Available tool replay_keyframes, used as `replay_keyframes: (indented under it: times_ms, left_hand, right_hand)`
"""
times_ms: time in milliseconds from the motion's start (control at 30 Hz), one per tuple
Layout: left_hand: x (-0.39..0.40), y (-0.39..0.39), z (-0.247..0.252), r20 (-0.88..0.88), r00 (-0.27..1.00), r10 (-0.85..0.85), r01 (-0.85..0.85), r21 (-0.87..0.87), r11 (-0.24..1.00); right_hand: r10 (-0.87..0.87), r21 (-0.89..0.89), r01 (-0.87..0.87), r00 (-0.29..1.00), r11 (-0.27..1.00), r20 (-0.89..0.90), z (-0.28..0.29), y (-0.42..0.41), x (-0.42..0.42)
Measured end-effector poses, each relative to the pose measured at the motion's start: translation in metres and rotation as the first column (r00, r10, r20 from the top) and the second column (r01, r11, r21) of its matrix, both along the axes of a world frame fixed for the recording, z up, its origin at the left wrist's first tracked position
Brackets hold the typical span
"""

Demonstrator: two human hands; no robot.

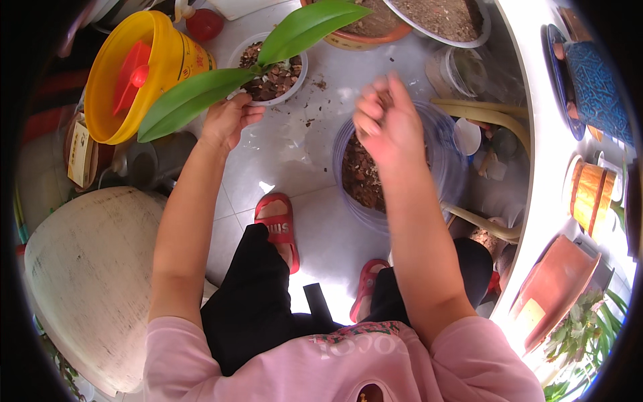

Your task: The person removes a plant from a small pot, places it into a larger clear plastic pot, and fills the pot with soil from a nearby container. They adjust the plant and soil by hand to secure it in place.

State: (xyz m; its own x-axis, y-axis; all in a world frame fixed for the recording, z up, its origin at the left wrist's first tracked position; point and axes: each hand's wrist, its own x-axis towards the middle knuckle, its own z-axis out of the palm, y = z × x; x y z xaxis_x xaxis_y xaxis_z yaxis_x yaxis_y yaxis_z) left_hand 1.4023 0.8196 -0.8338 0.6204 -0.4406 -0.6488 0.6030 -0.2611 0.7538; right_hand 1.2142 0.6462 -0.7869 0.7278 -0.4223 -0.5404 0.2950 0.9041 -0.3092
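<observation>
A plant with two broad green leaves (311,30), like a moth orchid, stands in a white plastic pot (301,83) of bark chips (275,89). My left hand (232,119) pinches the near left rim of this pot, partly beneath the lower leaf. My right hand (389,120) is blurred and raised over a clear plastic tub (346,201) that contains brown bark mix (359,173). Its fingers are curled; something brownish shows between them, too blurred to identify. My right forearm hides part of the tub.
A yellow bucket (108,45) with a red scoop (131,78) leans at upper left. Soil-filled pots (442,20) stand at the far side. Crumbs (320,85) dot the tiled floor. A large pale rounded object (90,281) is at left; a white ledge (527,151) with pots borders the right.
</observation>
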Motion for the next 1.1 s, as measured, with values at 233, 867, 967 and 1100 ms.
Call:
replay_keyframes:
  times_ms: [233, 867, 967, 1100]
  left_hand:
    - [-0.002, 0.0, 0.002, -0.066, 0.996, -0.052, 0.051, -0.014, 0.999]
    - [0.018, -0.006, -0.004, -0.035, 0.998, -0.061, 0.062, 0.01, 0.998]
    - [0.022, -0.006, -0.01, -0.061, 0.997, -0.04, 0.043, 0.04, 0.998]
    - [0.018, -0.009, -0.008, -0.04, 0.998, -0.04, 0.04, 0.019, 0.999]
  right_hand:
    - [-0.304, -0.117, 0.289, 0.942, 0.95, -0.144, -0.012, 0.016, 0.102]
    - [-0.359, -0.269, 0.362, 0.931, 0.892, 0.062, -0.057, 0.016, 0.111]
    - [-0.377, -0.137, 0.385, 0.923, 0.913, 0.082, -0.06, 0.016, 0.115]
    - [-0.409, 0.003, 0.409, 0.912, 0.913, 0.03, -0.054, 0.008, 0.112]
